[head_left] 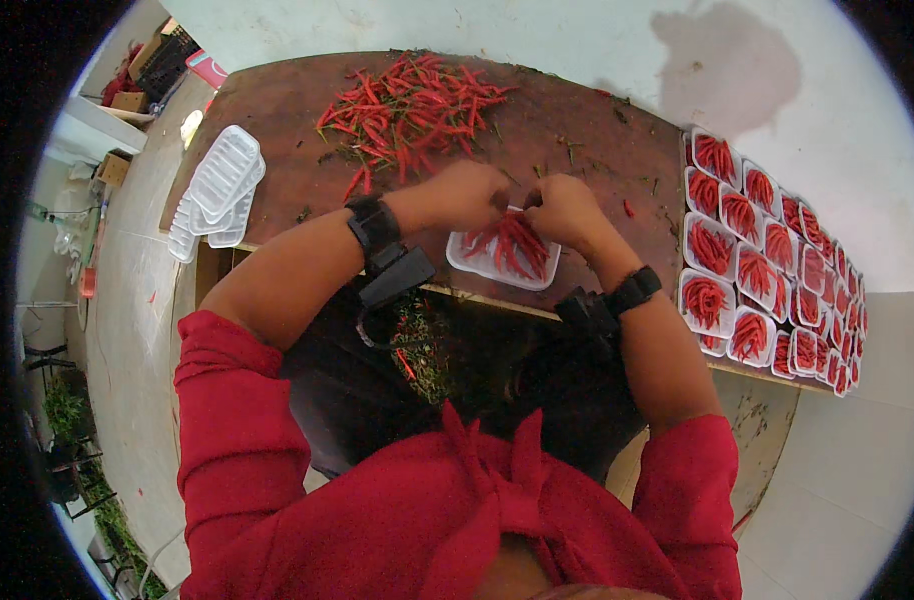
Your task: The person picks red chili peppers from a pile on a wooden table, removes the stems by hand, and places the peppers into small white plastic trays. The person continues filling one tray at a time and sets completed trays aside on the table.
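Note:
A white plastic tray at the table's near edge holds a loose bunch of red chili peppers. Over its far rim my left hand and my right hand come close together, fingers curled and pinched. What sits between the fingertips is too small and too covered to make out. Beyond my left hand lies a heap of red chilies with green stems. My wrists each wear a black strap with a dark box attached.
Stacked empty trays lie on the table's left corner. Many chili-filled trays crowd the right end, against the wall. Stem scraps dot the brown tabletop. Below the near edge, green stems with a few red bits lie between my legs.

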The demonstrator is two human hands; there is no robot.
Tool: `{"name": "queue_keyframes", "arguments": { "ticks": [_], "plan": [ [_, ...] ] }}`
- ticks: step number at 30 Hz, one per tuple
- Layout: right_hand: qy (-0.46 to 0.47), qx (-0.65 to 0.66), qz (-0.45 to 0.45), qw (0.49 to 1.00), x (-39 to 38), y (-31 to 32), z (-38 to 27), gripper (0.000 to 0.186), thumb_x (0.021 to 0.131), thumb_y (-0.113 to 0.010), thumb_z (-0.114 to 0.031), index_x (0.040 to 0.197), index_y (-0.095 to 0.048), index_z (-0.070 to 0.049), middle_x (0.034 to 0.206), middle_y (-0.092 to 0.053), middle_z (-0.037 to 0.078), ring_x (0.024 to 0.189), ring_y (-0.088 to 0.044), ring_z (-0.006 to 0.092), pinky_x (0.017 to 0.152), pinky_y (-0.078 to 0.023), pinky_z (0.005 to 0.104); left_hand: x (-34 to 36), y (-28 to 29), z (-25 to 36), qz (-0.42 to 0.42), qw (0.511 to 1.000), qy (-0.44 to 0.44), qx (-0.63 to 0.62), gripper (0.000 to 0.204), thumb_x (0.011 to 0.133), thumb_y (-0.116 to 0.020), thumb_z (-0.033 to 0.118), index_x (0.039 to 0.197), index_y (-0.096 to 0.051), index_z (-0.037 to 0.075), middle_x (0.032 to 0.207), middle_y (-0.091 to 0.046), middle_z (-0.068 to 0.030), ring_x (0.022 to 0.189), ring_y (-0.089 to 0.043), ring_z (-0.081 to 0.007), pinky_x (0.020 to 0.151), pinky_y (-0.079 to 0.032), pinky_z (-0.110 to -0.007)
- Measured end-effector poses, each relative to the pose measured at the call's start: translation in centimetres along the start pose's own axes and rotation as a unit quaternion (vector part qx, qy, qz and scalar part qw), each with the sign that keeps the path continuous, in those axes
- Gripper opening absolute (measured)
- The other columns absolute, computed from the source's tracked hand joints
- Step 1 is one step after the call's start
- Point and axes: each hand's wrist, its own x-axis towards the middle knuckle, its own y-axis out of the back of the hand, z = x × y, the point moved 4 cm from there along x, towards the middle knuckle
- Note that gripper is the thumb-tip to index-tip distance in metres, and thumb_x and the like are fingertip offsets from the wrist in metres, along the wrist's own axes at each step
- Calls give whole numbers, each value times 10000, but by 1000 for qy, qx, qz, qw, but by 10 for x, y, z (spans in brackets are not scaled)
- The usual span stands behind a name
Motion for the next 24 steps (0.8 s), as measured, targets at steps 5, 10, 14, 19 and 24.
{"name": "queue_keyframes", "arguments": {
  "ticks": [5, 10, 14, 19, 24],
  "plan": [
    [21, 21, 41, 999, -8, 7, -7, 206, 691, -667, -229, 774, -700, -43, 786, -647, 188, 774, -630, 340, 699, -493, 406, 2, -2, -1, -1, 1000, 3, 2, 183, 665, -621, 173, 800, -663, 58, 813, -653, -152, 782, -628, -337, 684, -492, -428],
    [11, 19, -7, 1000, -3, 2, -5, 315, 695, -682, -303, 878, -680, -46, 852, -649, 201, 788, -630, 368, 698, -501, 449, 4, -5, -1, 4, 1000, -7, 17, 184, 668, -619, 177, 801, -656, 54, 813, -646, -161, 797, -621, -344, 689, -487, -437],
    [11, 12, -29, 999, -1, -2, -3, 348, 704, -680, -326, 906, -678, -42, 876, -653, 209, 796, -634, 378, 700, -507, 467, 5, -7, -4, -22, 1000, -8, 9, 242, 703, -628, 209, 890, -634, 55, 871, -632, -183, 831, -608, -371, 730, -481, -460],
    [2, 13, -7, 1000, -2, 0, -5, 251, 687, -663, -259, 803, -690, -38, 792, -650, 190, 757, -632, 349, 688, -498, 435, 4, -7, -4, 6, 1000, -14, 17, 200, 686, -613, 169, 846, -663, 59, 840, -643, -163, 814, -622, -340, 711, -491, -435],
    [-1, 10, -1, 1000, -3, 2, -8, 216, 671, -643, -213, 807, -693, -53, 798, -651, 181, 770, -629, 340, 698, -496, 417, 2, -4, 1, 27, 999, -25, -29, 241, 692, -596, 138, 914, -665, 77, 853, -645, -159, 819, -621, -343, 718, -490, -439]
  ]
}}
